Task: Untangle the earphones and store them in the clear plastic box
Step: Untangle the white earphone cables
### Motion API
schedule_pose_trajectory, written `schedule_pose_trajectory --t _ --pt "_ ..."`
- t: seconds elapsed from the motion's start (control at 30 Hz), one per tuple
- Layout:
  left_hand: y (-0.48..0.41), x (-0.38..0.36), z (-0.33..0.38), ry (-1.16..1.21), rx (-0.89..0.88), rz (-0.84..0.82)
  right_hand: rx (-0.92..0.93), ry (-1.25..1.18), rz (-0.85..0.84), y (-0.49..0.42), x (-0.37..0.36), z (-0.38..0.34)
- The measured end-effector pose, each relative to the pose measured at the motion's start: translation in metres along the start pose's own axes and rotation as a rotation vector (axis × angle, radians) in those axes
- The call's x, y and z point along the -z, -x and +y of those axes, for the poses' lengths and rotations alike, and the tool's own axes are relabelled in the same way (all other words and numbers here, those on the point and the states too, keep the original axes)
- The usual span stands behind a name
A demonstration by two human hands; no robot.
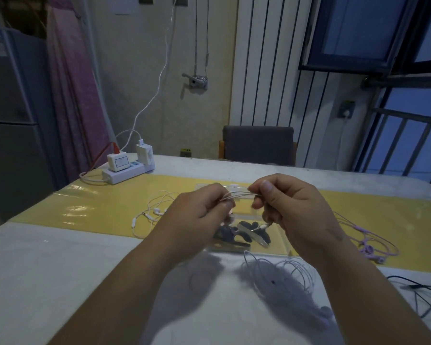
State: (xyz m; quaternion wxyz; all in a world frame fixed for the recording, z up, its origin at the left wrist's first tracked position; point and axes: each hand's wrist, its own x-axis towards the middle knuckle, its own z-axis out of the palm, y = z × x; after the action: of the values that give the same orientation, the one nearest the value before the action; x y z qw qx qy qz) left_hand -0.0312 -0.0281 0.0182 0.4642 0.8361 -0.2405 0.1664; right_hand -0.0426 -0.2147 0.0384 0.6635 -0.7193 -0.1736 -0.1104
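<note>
Dim room with a white ribbed wall radiator [266,70], a grey upholstered chair [258,144] at the far edge, and a desk [60,270] covered in pale cloth with a glossy yellow mat [105,207] across its middle. Both hands are raised just above the clear plastic box [276,235], which sits on the mat's near edge and has some dark rounded pieces [229,235] in it.

The left hand [199,212] and right hand [291,207] each pinch one end of a short bundle of thin white earphone cable [239,194], several strands stretched between them. Each grip is narrow, with fingers curled and thumb pressed on the strands. A small metal audio plug [259,227] sticks out under the right hand, over the box.

More loops of thin pale cable [284,272] lie on the cloth just in front of the box; whether they belong to the held set is hard to tell. A second pair of white earphones [157,211] lies loose on the mat, left of the box. Lilac earphones [366,247] lie on the right, and a black cable [418,287] trails near the right edge. A white power strip with two plugged-in chargers [125,171] stands at the far left corner.
</note>
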Motion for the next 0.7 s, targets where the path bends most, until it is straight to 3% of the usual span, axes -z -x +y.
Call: schedule_pose_trajectory --t 0.1,0.17,0.33,0.53,0.6,0.7 --pt "-0.001 0.004 0.001 0.146 0.044 0.060 -0.032 0.031 0.083 0.000 0.001 -0.002" --pt "-0.003 0.007 -0.001 0.171 0.049 0.095 -0.068 0.052 0.041 0.001 0.002 -0.003" --pt "-0.005 0.007 -0.003 0.115 -0.001 0.160 -0.168 0.234 -0.390 0.005 -0.002 0.002" --pt "-0.006 0.008 -0.014 -0.049 0.116 0.231 -0.229 0.087 -0.628 0.006 0.008 -0.002" --pt "-0.005 0.007 -0.014 -0.037 0.105 0.200 -0.222 0.090 -0.639 0.007 0.009 -0.002" --pt "-0.005 0.005 -0.010 0.029 0.054 0.205 -0.202 0.077 -0.518 0.005 0.007 -0.002"
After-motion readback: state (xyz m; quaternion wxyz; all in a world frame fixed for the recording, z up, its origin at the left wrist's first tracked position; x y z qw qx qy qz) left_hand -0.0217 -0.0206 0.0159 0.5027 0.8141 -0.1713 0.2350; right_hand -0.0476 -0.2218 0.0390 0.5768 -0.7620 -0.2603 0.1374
